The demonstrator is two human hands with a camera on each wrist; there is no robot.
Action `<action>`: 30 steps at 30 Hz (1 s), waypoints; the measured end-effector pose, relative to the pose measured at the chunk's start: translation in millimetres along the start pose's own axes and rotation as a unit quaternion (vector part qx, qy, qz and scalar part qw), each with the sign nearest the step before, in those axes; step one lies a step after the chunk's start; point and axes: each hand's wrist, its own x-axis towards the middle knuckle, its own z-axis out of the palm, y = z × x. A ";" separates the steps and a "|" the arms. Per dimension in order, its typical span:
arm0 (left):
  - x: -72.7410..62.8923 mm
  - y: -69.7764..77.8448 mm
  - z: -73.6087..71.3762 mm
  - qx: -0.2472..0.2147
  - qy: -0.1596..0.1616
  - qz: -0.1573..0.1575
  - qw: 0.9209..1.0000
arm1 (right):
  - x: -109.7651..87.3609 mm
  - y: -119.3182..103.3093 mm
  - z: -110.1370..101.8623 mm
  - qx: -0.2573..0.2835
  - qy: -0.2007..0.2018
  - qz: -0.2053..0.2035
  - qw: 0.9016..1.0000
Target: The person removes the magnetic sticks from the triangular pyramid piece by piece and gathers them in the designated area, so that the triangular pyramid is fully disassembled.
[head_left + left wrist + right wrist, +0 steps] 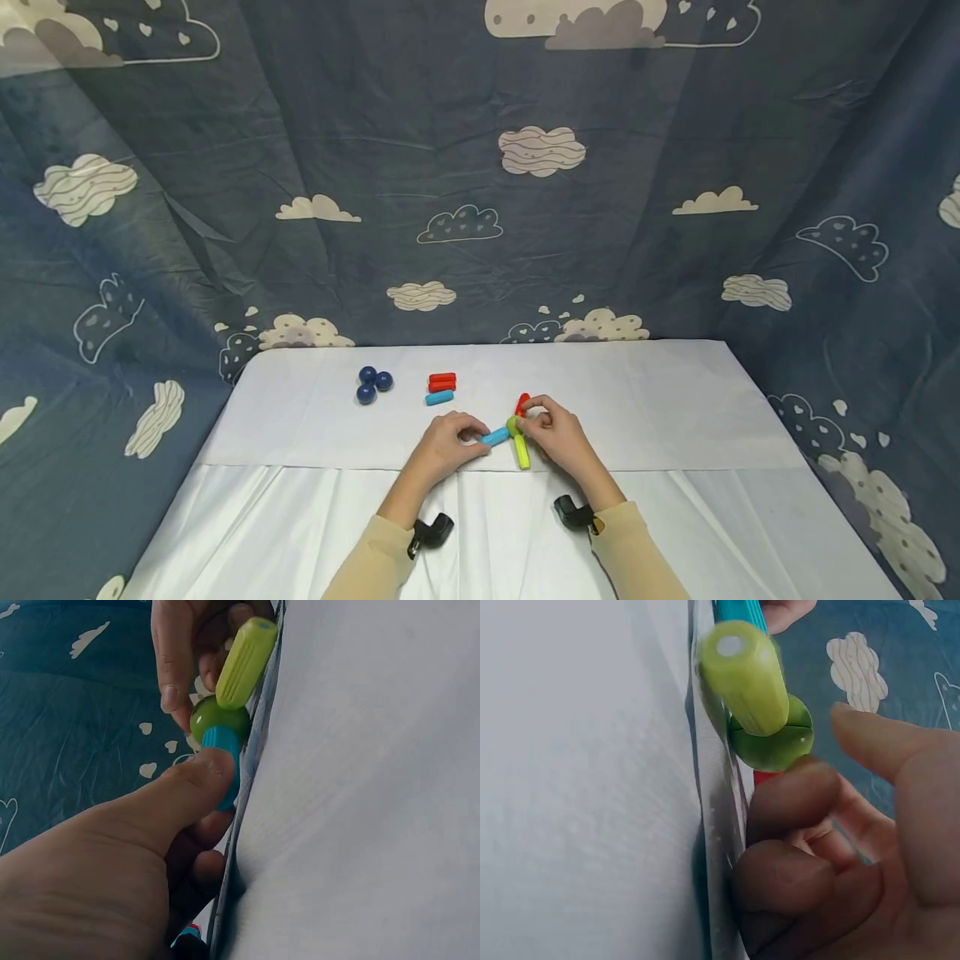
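A green ball (513,426) joins a blue rod (495,437), a lime rod (522,452) and a red rod (522,403). My left hand (444,448) pinches the blue rod between thumb and fingers. In the left wrist view, the blue rod (223,742) meets the ball (217,718), with the lime rod (246,664) angled away. My right hand (558,435) is at the ball and red rod, its fingers curled. A raised digit (870,735) appears apart from the ball in the right wrist view. Those fingers mostly hide the red rod there; whether they grip it is unclear.
Farther back on the white-covered table (637,400) lie several dark blue balls (366,393). To their right are two red rods (442,382) with a blue rod (439,397) in front. A dark cloud-patterned cloth (465,167) hangs behind the table and at both sides.
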 end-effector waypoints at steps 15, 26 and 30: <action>-0.4 -1.5 0.1 -0.021 0.007 0.007 1.000 | -1.1 -0.1 2.0 -0.039 -0.021 0.003 0.999; 1.0 -2.9 -0.8 -0.052 0.041 0.006 0.998 | -1.7 0.0 1.2 -0.078 -0.043 -0.041 0.995; 0.6 -2.9 -1.2 -0.067 0.044 -0.005 0.997 | -2.5 -1.8 0.8 -0.083 -0.047 -0.045 0.994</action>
